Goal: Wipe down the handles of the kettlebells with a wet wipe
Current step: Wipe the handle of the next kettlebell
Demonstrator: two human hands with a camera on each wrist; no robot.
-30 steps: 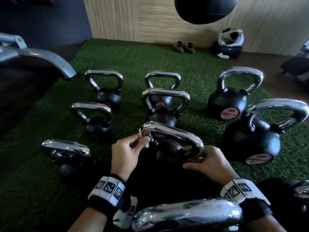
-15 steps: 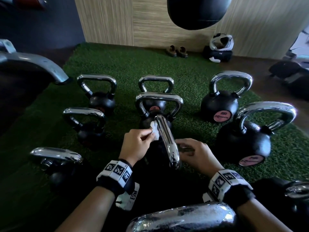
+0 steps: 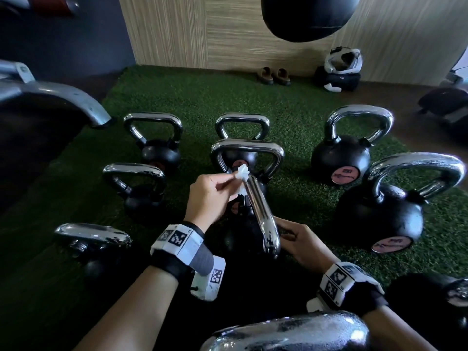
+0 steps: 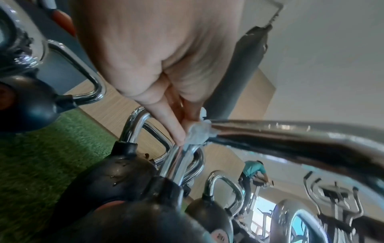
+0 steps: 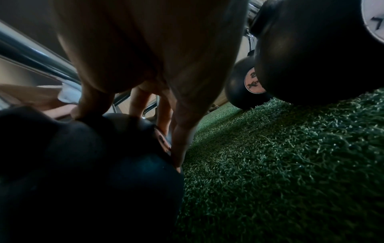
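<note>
L hand pinched a wipe vs the far end of a chrome handle; kettlebell sat mid-turf w/ others. R hand, fingers spread, pressed on its black body.

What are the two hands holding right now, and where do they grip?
The left hand pinches a crumpled wet wipe against the far end of the kettlebell handle. The right hand holds nothing; its fingers rest on the kettlebell's black body.
</note>
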